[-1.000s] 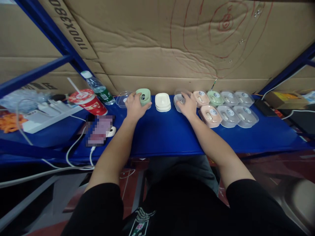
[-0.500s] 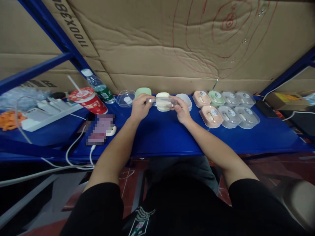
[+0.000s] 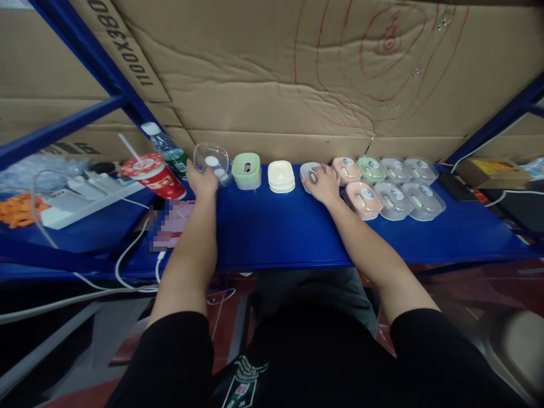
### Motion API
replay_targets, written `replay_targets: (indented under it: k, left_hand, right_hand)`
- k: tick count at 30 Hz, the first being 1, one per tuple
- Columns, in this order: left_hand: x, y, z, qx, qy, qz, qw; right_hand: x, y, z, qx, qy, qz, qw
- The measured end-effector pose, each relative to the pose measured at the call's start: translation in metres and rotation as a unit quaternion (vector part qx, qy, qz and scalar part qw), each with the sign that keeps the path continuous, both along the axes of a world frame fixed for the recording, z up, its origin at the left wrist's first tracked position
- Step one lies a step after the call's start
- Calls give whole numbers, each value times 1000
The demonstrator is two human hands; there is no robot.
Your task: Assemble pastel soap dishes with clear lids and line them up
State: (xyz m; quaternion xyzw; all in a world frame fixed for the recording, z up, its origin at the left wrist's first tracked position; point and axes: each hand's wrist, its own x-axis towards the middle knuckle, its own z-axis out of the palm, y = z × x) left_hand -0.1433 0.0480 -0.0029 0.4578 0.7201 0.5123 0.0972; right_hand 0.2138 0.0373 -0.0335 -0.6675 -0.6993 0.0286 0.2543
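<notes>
Half a second before, both hands had met over the middle of the blue bench point(image 3: 272, 226), holding a clear lid between them; by this moment they had parted. The left hand point(image 3: 203, 180) had gone out to the left and held the clear lid point(image 3: 211, 160) tilted up on edge, its fingers closed on the lower rim, just beside the green box point(image 3: 247, 169). The right hand point(image 3: 325, 182) had moved right and lay on a grey-white box point(image 3: 309, 173), fingers spread flat over it; whether they gripped it could not be told.

The clear lid was a shallow, rounded-square shell, see-through, with a round white sticker in its middle.

Counted along the bench: one clear lid in hand, one green open box, one stack of white trays point(image 3: 281, 175), one box under the right hand, and seven lidded boxes in two rows on the right. Those were two pink point(image 3: 362, 199), one green point(image 3: 370, 167) and four clear-grey point(image 3: 393, 199).
</notes>
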Motion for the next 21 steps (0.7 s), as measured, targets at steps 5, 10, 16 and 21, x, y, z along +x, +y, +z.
replay_targets:
  k: [5, 10, 16, 21]
  left_hand:
    - [-7, 10, -13, 10, -1, 64, 998]
    - [-18, 18, -24, 22, 0, 100, 995]
    - [-23, 25, -26, 76, 8, 97, 992]
    - [1, 15, -23, 197, 96, 63, 974]
  right_hand:
    - [0, -3, 0, -56, -18, 7, 998]
    - [-1, -3, 3, -45, 7, 3, 999]
    - [-1, 0, 3, 27, 72, 10, 997]
    - [-2, 8, -8, 118, 179, 78, 974]
